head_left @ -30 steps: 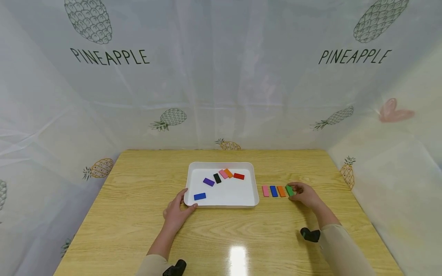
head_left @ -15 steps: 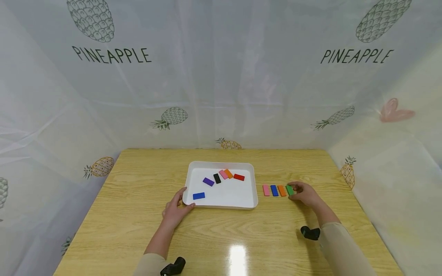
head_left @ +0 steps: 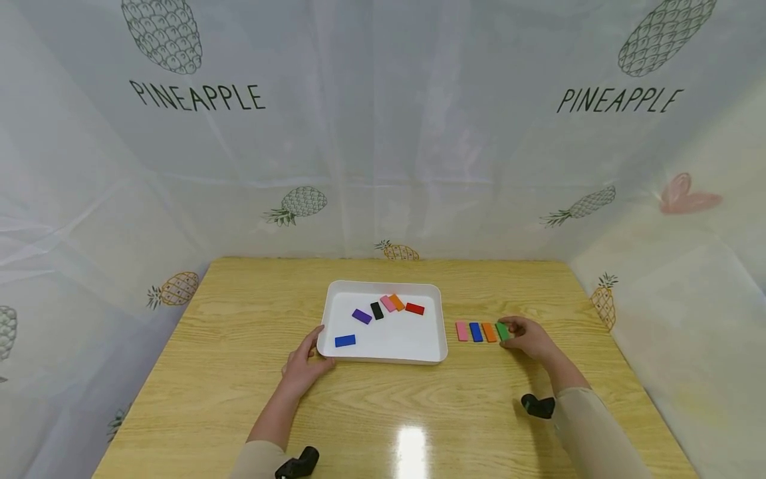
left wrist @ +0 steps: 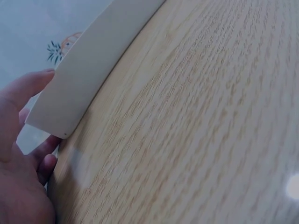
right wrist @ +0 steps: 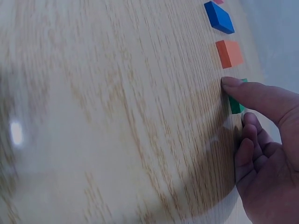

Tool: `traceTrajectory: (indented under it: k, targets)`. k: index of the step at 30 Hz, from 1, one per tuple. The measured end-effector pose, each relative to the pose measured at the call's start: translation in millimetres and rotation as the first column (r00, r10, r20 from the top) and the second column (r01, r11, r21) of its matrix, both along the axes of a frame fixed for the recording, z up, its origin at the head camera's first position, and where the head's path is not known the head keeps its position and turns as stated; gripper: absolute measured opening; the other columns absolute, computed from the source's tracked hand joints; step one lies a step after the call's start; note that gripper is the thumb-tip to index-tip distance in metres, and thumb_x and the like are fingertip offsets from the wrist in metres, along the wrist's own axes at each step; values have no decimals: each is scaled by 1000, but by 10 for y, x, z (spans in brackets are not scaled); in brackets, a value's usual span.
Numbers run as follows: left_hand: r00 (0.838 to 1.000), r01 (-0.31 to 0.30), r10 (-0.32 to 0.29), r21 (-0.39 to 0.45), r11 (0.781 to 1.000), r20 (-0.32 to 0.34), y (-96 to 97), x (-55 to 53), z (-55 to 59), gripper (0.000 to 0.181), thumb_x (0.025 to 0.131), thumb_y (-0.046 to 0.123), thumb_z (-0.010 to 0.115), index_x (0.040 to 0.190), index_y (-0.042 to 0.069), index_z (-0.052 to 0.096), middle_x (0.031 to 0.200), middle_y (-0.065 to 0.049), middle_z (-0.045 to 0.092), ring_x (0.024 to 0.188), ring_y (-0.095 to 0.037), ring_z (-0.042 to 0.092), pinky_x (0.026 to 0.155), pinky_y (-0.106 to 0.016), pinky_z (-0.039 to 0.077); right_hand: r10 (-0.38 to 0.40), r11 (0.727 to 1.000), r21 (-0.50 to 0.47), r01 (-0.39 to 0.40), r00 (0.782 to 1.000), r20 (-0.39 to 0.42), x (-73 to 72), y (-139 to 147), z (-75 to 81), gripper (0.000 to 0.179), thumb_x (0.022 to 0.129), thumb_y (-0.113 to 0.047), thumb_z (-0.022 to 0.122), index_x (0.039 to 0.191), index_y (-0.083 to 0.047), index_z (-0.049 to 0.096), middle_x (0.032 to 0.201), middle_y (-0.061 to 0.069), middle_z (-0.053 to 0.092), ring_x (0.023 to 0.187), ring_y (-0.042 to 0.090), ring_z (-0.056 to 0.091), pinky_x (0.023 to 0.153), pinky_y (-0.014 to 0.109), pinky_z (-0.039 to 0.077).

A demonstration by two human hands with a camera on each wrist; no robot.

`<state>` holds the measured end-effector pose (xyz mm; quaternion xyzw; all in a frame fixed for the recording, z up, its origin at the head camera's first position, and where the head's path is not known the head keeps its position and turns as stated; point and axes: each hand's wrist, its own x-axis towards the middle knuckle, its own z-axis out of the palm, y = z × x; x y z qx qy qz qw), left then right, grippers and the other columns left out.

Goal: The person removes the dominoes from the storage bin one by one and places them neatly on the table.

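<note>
My left hand point(head_left: 302, 366) holds the front left corner of a white tray point(head_left: 389, 361) in the head view. In the left wrist view, the thumb lies against the outer face of the tray wall point(left wrist: 88, 65), and the fingers reach around the corner. Over on the right, my right hand point(head_left: 531, 340) pinches a green block point(head_left: 502, 331) between thumb and finger at its two ends. That block is the rightmost of a row on the table, beside an orange block point(head_left: 489, 332), a blue block point(head_left: 475, 332) and a pink block point(head_left: 461, 331). The right wrist view shows the thumb partly covering the green block point(right wrist: 235, 105).
Inside the tray lie a blue block point(head_left: 345, 340), a purple block point(head_left: 362, 317), a black block point(head_left: 376, 311), a red block point(head_left: 415, 309), and a pink block point(head_left: 387, 303) touching an orange block point(head_left: 397, 303). A pineapple-print curtain point(head_left: 383, 133) surrounds the wooden table point(head_left: 371, 412).
The tray has shifted very slightly left, and my left thumb has slid from the front rim down to its outer side. The right hand stays at the green block.
</note>
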<state>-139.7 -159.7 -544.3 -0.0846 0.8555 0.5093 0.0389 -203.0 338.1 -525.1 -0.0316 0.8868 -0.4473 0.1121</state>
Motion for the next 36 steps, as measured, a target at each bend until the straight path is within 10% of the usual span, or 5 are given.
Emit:
traceTrajectory:
  k: [18,36]
  targets:
    - [999,4,-6,-57,998,-43,44,29,-14,70,86,41,72,148,25,41,138,-13,53,115,-32,44,96,-59,16,30,999,-29,-30,999,-29,69,-20,281,53,93,-2,61,141,7,43,123,29,47,107,41,52,80,46,52]
    - [997,63,-68,-129,990,-37,10,33,-36,67,89,41,70,149,27,42,149,-19,40,129,-43,31,96,-61,16,106,989,-98,-115,990,-92,-65,-769,598,50,90,-5,69,136,2,51,118,25,54,98,31,55,77,37,51]
